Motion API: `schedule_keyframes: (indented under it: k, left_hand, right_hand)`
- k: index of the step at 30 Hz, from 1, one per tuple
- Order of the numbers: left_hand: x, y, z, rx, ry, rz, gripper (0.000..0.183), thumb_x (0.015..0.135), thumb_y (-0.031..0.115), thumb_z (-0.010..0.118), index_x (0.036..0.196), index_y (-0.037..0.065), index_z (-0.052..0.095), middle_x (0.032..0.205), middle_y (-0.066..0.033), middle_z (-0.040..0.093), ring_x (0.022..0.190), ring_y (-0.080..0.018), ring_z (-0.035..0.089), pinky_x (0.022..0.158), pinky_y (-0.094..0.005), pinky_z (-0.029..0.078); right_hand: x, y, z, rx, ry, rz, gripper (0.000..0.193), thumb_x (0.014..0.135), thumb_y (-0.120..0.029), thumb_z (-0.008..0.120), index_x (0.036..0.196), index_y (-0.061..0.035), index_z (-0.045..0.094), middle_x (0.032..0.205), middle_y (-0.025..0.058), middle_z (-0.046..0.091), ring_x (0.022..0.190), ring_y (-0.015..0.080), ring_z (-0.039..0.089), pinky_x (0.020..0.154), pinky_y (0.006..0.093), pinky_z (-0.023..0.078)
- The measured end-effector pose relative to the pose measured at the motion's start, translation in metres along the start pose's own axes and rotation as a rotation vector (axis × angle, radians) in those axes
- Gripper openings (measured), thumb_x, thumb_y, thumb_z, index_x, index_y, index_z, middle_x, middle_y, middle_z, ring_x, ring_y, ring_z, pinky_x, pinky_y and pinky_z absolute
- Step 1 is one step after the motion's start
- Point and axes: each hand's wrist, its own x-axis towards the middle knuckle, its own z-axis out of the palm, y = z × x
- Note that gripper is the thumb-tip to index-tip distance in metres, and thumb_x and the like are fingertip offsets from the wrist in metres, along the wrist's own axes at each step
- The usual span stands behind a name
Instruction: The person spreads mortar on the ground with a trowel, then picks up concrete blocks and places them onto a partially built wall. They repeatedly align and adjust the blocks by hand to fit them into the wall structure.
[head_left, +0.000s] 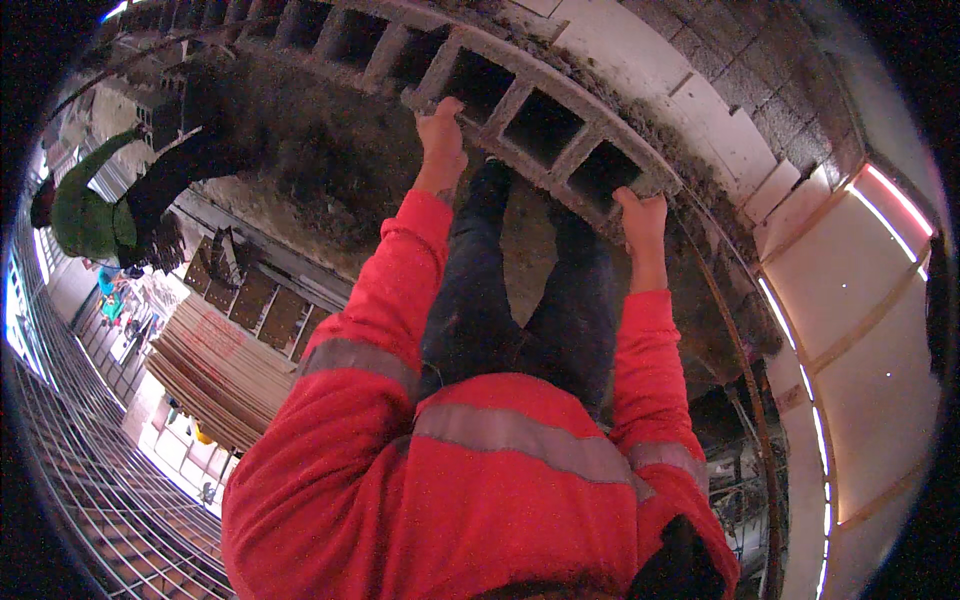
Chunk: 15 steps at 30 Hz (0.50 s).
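A grey hollow concrete block (572,155) lies in front of me, at the near right end of a long row of similar blocks, with its dark cavities facing up. My left hand (440,148) is closed on its left part, thumb on top. At the right end my right hand (643,222) grips the block in the same way. The fingers under and behind the near face are partly hidden. I cannot tell whether the block rests fully on what is below it. Both my arms reach forward in red sleeves with grey bands.
The block row (345,38) curves away to the far left. A co-worker in a green top (95,210) bends there. Stacked boards (215,365) and wire mesh (100,500) stand on the left. A rusty rod (755,400) and pale panels (870,350) are at the right.
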Motion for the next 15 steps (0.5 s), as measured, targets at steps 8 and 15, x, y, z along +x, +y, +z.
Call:
schedule_keyframes:
  k: [8, 15]
  left_hand:
    - [-0.018, 0.023, 0.008, 0.107, -0.006, -0.223, 0.019, 0.068, 0.019, 0.067, 0.072, 0.009, 0.051, 0.058, 0.0028, 0.04, 0.047, -0.0107, 0.035, 0.042, -0.0326, 0.027]
    - [-0.01, 0.019, 0.002, 0.19, -0.156, -0.123, 0.021, 0.068, 0.015, 0.065, 0.083, 0.004, 0.055, 0.069, -0.0008, 0.048, 0.058, -0.0132, 0.043, 0.052, -0.0313, 0.034]
  right_hand:
    - [0.011, 0.018, -0.005, 0.058, -0.025, 0.161, 0.015, 0.067, -0.012, 0.067, 0.068, -0.0038, 0.054, 0.066, -0.0003, 0.054, 0.057, 0.0128, 0.048, 0.052, 0.0314, 0.038]
    - [0.015, 0.027, 0.002, 0.057, 0.052, -0.027, 0.024, 0.068, -0.012, 0.068, 0.054, -0.0048, 0.049, 0.055, -0.0023, 0.045, 0.048, 0.0114, 0.04, 0.046, 0.0326, 0.031]
